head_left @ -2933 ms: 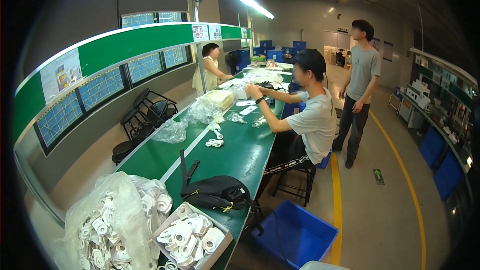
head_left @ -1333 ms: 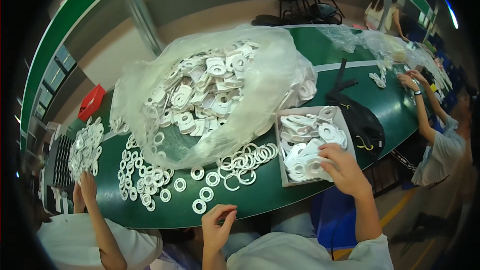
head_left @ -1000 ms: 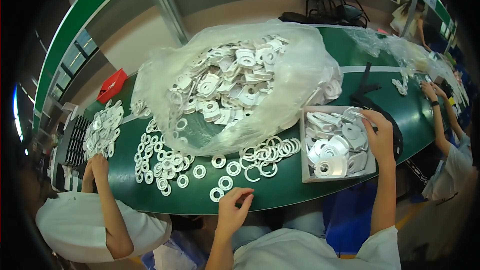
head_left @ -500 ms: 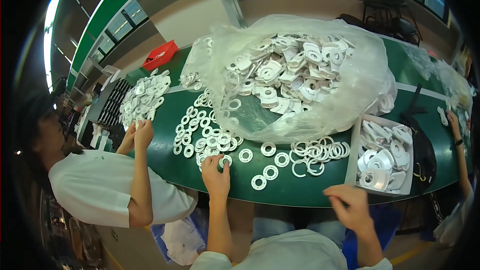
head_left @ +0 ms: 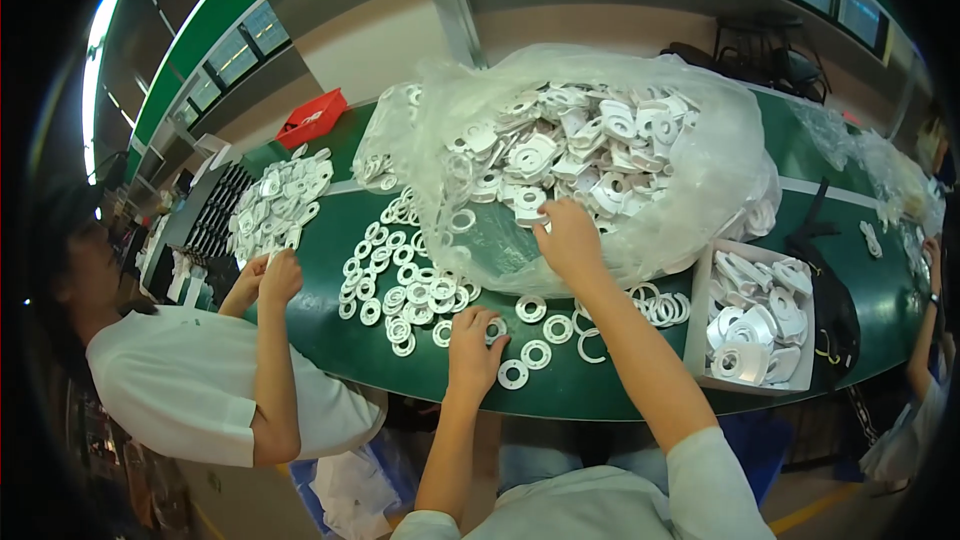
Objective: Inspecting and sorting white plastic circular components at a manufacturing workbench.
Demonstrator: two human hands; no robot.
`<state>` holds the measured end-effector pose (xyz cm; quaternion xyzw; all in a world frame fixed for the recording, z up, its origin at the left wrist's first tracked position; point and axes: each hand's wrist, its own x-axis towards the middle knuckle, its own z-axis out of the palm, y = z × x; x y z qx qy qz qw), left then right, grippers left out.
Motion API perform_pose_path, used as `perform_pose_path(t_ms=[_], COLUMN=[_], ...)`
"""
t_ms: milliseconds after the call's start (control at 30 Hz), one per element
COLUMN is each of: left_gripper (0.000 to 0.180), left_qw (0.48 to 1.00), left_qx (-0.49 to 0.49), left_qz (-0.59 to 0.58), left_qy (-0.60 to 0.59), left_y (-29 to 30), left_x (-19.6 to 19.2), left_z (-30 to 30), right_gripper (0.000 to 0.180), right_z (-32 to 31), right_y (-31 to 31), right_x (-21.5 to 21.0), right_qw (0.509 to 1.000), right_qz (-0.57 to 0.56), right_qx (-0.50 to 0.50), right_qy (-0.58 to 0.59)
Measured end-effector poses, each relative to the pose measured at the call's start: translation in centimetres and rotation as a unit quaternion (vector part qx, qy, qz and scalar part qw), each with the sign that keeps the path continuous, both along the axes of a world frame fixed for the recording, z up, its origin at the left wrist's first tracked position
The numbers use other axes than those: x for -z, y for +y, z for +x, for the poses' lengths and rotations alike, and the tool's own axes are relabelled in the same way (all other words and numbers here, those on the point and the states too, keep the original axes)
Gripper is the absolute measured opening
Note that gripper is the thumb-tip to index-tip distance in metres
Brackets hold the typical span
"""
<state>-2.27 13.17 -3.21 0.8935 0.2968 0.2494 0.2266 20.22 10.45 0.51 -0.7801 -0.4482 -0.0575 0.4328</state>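
My left hand (head_left: 474, 352) is low over the near part of the green table, its thumb and finger closed round a flat white ring (head_left: 495, 331). Reaching forward, my right hand (head_left: 572, 248) is at the near edge of the heap in the clear plastic bag (head_left: 690, 210). Its thumb and fingertips are at the edge of a white plastic plate with a round hole (head_left: 529, 204); part of the grip is hidden by the hand. More loose white rings (head_left: 513, 374) lie beside my left hand, and thin open rings (head_left: 660, 308) are partly behind my right forearm.
At right stands a white box (head_left: 700, 340) of similar white parts, with a black bag (head_left: 832, 315) beside it. A co-worker (head_left: 200, 380) handles a part at left, near a white pile (head_left: 280, 202) and a red tray (head_left: 312, 120). Another person's arm (head_left: 922, 330) shows at far right.
My right hand has moved from the table's front edge forward and left to the bagged heap. My left hand has shifted right, to a different ring. The view has tilted slightly.
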Motion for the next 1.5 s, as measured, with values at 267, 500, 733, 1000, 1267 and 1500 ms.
perform_pose_path(t_ms=[267,500,733,1000,1267,1500], left_gripper=[0.041,0.038,0.032,0.016,0.021,0.022], left_qw=[1.0,0.999,0.993,0.884,0.925,0.857], left_qx=[-0.002,0.004,0.115,0.007,-0.007,-0.053], left_qz=[-0.003,0.009,-0.015,-0.356,-0.21,-0.382], left_qy=[-0.017,-0.038,0.03,-0.302,-0.318,-0.343], left_y=[0.4,-1.4,-4.2,-6.1,-7.1,-7.7], left_x=[-0.4,-2.5,-3.3,-4.8,-4.5,-4.8], left_z=[-1.6,-2.4,-3.4,-1.5,3.1,3.0], right_gripper=[0.033,0.021,0.024,0.024,0.022,0.023], right_z=[0.4,2.5,0.3,-6.7,-8.9,-10.3], right_y=[4.5,2.1,-6.8,-14.4,-15.1,-15.9], right_x=[2.1,0.7,-0.7,0.3,1.2,0.5], right_qw=[0.968,0.991,0.818,0.718,0.725,0.726], right_qz=[-0.175,-0.067,0.273,0.279,0.25,0.243], right_qx=[0.052,-0.005,-0.102,-0.093,-0.112,-0.131], right_qy=[-0.172,-0.118,0.496,0.631,0.631,0.63])
